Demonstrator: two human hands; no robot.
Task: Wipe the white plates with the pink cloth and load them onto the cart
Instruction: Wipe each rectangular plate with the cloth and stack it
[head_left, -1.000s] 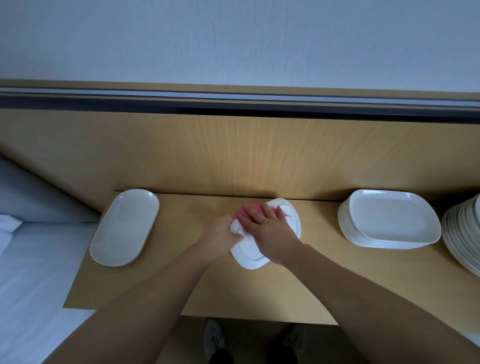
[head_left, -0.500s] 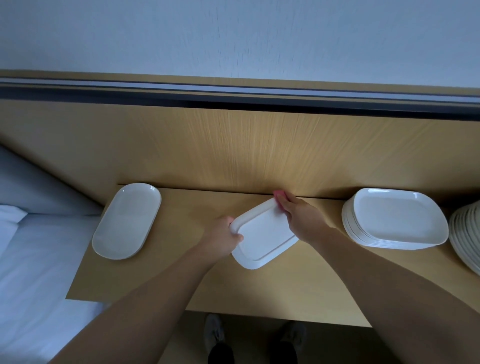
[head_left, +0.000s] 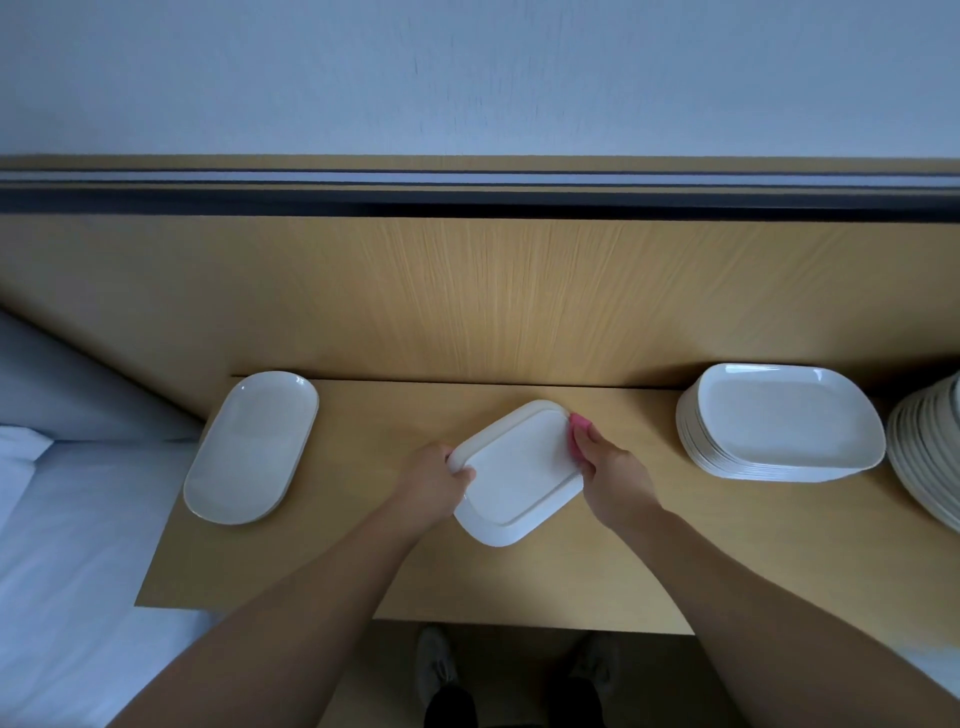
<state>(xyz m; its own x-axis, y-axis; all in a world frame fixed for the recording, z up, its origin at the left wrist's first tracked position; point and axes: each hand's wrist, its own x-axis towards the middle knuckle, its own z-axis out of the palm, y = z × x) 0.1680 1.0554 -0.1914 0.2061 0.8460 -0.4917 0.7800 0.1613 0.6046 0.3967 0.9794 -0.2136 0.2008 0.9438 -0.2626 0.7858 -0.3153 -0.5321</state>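
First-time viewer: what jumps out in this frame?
Centre of the wooden table: a white plate gripped by the left hand, while the right hand holds a pink cloth against its far-right edge. A stack of white plates sits at the right, a lone oval plate at the left.

White plate (head_left: 519, 475) tilted — pink cloth (head_left: 578, 426) at its edge.

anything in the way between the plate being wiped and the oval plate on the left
Nothing visible: only bare table lies between the held plate and the oval plate, apart from the left hand gripping the plate's left edge. The cart is not in view.
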